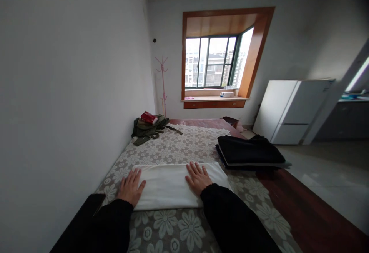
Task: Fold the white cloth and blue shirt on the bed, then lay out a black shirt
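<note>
White cloth: the folded white cloth [167, 187] lies flat at 6 o'clock of the view, on the flowered cover [191, 230] of the worktop [305, 199].
Left grip: the left hand [132, 187] is palm down, its fingers stretched and a little spread, at the 9 o'clock end of the cloth.
Right grip: the right hand [198, 178] also rests flat with extended fingers, at 2 o'clock of the cloth's middle (both wrists come out of black sleeves [236, 218]).
Dark pile: a folded black pile [249, 151] is near the cloth, at 2 o'clock from it.
Bag: a green bag [141, 130] with a red packet [149, 117] on top, at 11 o'clock, beside the wall.
Window: beyond the worktop, around 12 o'clock, is the window [210, 59].
</note>
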`<state>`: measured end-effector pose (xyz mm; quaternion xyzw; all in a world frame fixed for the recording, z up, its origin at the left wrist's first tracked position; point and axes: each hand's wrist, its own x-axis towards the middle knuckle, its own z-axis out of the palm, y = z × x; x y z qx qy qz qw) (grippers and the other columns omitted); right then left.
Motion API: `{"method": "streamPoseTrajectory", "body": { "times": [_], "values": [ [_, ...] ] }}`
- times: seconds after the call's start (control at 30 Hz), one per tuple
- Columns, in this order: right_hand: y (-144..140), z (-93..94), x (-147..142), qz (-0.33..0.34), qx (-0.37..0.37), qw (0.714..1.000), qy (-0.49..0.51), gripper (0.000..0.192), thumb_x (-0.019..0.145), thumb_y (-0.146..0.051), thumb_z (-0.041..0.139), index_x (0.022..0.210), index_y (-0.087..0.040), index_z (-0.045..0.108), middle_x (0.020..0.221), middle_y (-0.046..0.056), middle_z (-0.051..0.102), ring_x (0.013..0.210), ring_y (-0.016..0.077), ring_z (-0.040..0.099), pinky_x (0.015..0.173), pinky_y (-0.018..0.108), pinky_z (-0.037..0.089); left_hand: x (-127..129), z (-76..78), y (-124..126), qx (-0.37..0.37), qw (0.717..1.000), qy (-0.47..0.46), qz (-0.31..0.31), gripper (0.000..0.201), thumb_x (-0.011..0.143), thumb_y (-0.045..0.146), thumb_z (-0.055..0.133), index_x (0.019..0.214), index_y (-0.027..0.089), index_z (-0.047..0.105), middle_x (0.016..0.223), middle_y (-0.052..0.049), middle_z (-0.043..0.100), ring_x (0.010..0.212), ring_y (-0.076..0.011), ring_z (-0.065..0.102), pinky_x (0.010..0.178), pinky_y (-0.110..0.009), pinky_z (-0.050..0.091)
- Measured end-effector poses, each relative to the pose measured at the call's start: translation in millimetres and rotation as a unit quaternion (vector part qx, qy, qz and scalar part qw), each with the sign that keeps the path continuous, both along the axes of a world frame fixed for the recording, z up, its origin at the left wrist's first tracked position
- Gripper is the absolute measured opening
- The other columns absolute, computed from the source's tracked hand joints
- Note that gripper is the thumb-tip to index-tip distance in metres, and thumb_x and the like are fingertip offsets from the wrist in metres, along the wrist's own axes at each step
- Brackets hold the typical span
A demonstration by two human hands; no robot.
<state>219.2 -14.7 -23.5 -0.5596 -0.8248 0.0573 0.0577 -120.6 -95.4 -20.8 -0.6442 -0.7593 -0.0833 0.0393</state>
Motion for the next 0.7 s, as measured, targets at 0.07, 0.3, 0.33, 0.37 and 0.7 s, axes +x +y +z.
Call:
{"method": "streamPoseTrajectory", "body": {
  "times": [0.07, 0.3, 0.33, 0.37, 0.7],
  "values": [
    [-0.4, 0.7, -0.5, -0.002, -0.003, 1.0, 0.003, 0.068, 0.099, -0.052, 0.023, 0.159, -0.02, 0.022, 0.165, 0.006, 0.016, 0.152, 0.0288, 0.006, 0.12, 0.054, 0.001, -13.6, -0.8, -15.8, -0.004, 0.998, -0.005, 0.067, 0.074, 0.096, 0.052, 0.027, 0.151, 0.004, 0.035, 0.158, -0.02, 0.035, 0.148, -0.0345, 0.026, 0.119, -0.054, 0.021],
    [-0.4, 1.4, 0.0, 0.003, -0.008, 1.0, 0.02, 0.067, 0.099, -0.052, 0.025, 0.158, -0.02, 0.026, 0.165, 0.007, 0.018, 0.152, 0.0292, 0.005, 0.119, 0.054, 0.0, -22.4, 12.1, -61.6, -0.025, 0.995, -0.094, 0.012, 0.065, 0.087, 0.056, 0.042, 0.128, 0.008, 0.057, 0.151, -0.021, 0.045, 0.147, -0.0355, 0.029, 0.119, -0.049, 0.027],
    [-0.3, 1.1, 0.3, 0.003, -0.008, 1.0, 0.021, 0.067, 0.099, -0.052, 0.026, 0.158, -0.02, 0.026, 0.165, 0.007, 0.018, 0.152, 0.0296, 0.005, 0.119, 0.055, 0.0, -19.7, 16.6, -64.9, -0.024, 0.991, -0.128, -0.001, 0.061, 0.086, 0.056, 0.045, 0.124, 0.01, 0.058, 0.148, -0.02, 0.049, 0.145, -0.0347, 0.033, 0.118, -0.048, 0.029],
    [-0.1, 0.8, 0.5, 0.003, -0.008, 1.0, 0.023, 0.067, 0.099, -0.052, 0.026, 0.158, -0.02, 0.027, 0.165, 0.007, 0.018, 0.152, 0.0299, 0.005, 0.119, 0.055, 0.0, -17.2, 21.6, -67.4, -0.024, 0.986, -0.165, -0.008, 0.058, 0.084, 0.055, 0.048, 0.122, 0.012, 0.058, 0.144, -0.019, 0.053, 0.143, -0.034, 0.038, 0.117, -0.047, 0.031],
    [2.0, -1.2, 3.2, 0.011, 0.0, 0.999, 0.047, 0.067, 0.098, -0.052, 0.03, 0.156, -0.019, 0.031, 0.164, 0.009, 0.02, 0.152, 0.0323, 0.008, 0.119, 0.056, 0.0, -22.3, 46.9, -62.8, -0.108, 0.777, -0.62, 0.031, 0.086, 0.066, 0.067, 0.074, 0.133, 0.027, 0.036, 0.094, -0.006, 0.069, 0.079, -0.0281, 0.071, 0.061, -0.037, 0.057]
  ]
}}
